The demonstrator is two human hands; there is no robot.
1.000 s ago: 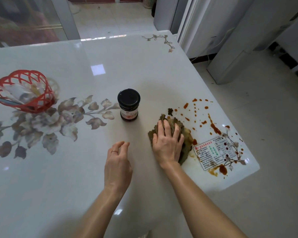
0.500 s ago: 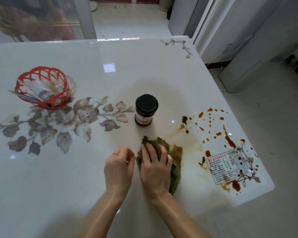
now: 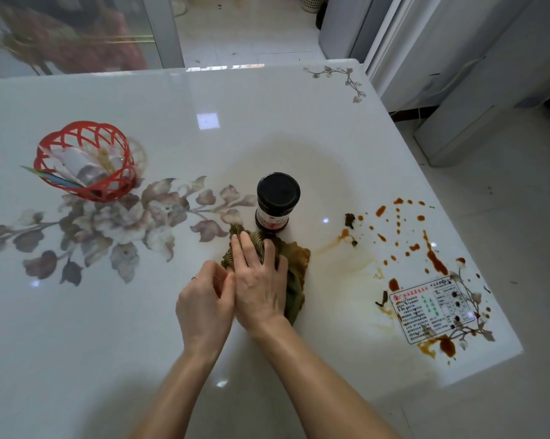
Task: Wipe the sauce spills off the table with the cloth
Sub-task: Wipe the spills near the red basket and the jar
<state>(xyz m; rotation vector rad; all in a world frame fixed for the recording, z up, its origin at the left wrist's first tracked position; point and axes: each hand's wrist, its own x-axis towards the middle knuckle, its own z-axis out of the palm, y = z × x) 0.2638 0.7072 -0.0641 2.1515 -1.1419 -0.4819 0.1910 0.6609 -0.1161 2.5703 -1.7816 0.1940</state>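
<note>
At far left a red basket [image 3: 80, 125] of odds and ends stands on the worktop [image 3: 267, 122], well apart from the mess. Near the middle, the left hand [image 3: 204, 308] lies with fingers curled against the thumb side of the right hand [image 3: 257, 289]. Whether it pinches anything I cannot tell. It probably steadies the wipe. The right hand lies flat, fingers spread and straight, pressing the cloth [image 3: 295, 270] down so that it takes up sauce. The cloth's far edge touches the jar [image 3: 276, 201], which stands upright with its lid on. To the right the spills [image 3: 432, 258] remain unwiped, reaching past a sticker [image 3: 432, 312] near the worktop's edge. Most of the wiping seems left to do.
</note>
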